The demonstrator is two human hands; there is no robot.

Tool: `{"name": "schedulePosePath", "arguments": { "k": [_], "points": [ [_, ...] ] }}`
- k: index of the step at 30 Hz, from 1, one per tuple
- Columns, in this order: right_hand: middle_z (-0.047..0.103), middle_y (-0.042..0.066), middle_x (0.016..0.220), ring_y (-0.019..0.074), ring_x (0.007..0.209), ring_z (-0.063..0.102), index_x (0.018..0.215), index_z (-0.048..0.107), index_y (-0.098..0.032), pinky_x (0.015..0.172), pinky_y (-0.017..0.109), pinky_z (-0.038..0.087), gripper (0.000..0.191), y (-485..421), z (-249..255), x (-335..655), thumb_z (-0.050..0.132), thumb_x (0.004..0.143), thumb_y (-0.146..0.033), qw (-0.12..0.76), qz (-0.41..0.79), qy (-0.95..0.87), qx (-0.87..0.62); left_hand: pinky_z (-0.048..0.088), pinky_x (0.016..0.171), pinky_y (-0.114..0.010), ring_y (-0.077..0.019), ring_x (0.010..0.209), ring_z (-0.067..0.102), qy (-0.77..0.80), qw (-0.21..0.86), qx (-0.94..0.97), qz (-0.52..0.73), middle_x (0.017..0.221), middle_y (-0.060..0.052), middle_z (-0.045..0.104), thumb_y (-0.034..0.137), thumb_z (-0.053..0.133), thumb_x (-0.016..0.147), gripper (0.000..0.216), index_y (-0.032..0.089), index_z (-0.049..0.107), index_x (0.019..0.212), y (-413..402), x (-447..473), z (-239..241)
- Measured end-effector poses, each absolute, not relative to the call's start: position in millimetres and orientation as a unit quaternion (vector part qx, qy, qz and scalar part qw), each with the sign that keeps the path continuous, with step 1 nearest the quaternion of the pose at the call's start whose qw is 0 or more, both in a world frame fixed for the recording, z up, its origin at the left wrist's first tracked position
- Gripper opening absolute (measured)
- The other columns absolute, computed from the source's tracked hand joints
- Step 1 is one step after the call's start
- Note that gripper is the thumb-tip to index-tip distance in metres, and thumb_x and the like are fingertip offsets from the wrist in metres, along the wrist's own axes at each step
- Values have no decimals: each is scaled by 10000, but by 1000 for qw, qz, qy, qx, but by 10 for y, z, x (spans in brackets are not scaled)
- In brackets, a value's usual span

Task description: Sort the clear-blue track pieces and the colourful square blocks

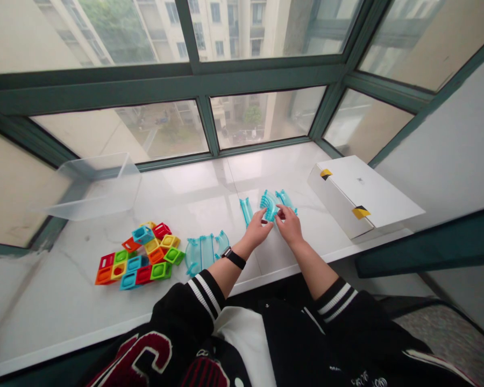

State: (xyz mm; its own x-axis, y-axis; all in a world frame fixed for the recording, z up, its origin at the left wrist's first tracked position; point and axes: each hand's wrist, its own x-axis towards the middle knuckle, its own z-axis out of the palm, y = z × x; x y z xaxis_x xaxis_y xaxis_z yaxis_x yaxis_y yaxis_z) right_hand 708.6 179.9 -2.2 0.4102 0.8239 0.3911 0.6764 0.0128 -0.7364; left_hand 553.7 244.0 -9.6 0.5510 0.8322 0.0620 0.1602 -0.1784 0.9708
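A curved, clear-blue track piece (269, 202) with ridged grooves is between my hands on the white sill. My left hand (260, 230) has its fingertips on the piece's near left side. At its near right side, the fingers of my right hand (289, 224) are bent and pinched against the edge. Just left of it lies a straight blue track piece (246, 210). Another blue track piece (284, 199) sits behind my right hand, partly covered by it. Several more clear-blue track pieces (206, 251) lie side by side near my left forearm.
Colourful square toy blocks (145, 258) are heaped on the left of the white sill (210, 188). Behind them stands a clear plastic bin (100, 188). A white box (367, 193) with yellow-and-black tape is on the right. Green-framed windows border the back.
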Motion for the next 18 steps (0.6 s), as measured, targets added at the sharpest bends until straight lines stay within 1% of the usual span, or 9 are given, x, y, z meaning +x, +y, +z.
{"name": "schedulePosePath", "arguments": {
  "k": [8,18],
  "points": [
    [704,90,1004,250,884,671,1294,651,-209,901,457,594,415,1806,-36,7093,578,888,-247,468,79,-534,-700,593,1010,-465,-206,995,706,365,530,701,308,1496,-177,552,243,726,887,637,194,549,1497,2418,5534,-38],
    [720,107,1051,237,876,689,1330,629,-203,892,450,607,420,1787,-23,7090,585,919,-279,474,92,-523,-702,594,1005,-469,-205,996,700,363,533,697,314,1494,-187,544,231,726,880,643,190,550,1496,2396,5522,-5]
  ]
}}
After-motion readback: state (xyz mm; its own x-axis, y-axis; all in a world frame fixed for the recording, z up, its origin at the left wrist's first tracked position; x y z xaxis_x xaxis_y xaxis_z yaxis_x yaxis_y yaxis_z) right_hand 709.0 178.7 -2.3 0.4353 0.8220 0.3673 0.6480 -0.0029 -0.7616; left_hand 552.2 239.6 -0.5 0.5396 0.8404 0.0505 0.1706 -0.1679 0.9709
